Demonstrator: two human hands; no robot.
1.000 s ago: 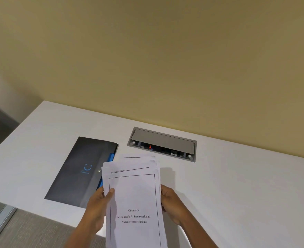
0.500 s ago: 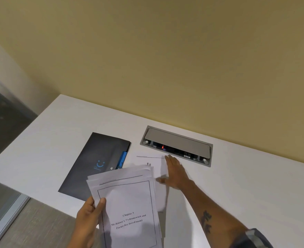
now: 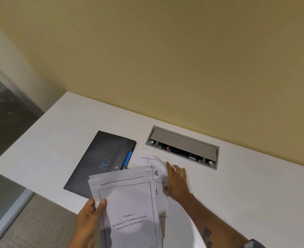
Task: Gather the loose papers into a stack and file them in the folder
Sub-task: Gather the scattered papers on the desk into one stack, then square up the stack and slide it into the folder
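Nearest you, at about 6 o'clock, your left hand (image 3: 89, 221) pinches the gathered stack of papers (image 3: 128, 206) by its left edge, thumb on top of the "Chapter 3" cover sheet; the stack is lifted and tilted off the white desk (image 3: 246, 194), probably to keep it together while the other hand works. The sheets are fanned at the top, so they will need squaring. Just past it, toward 1 o'clock, your right hand (image 3: 177, 182) lies open and flat, fingers spread, on a loose sheet (image 3: 154, 161) whose far corner curls up from the desk. It grips nothing; it looks placed to slide or peel that page free. At 11 o'clock the dark folder (image 3: 103, 158) lies closed, its blue tab (image 3: 128, 158) toward the papers, so filing has not begun. Farthest, at 1 o'clock, sits the recessed desk power box (image 3: 182, 146).
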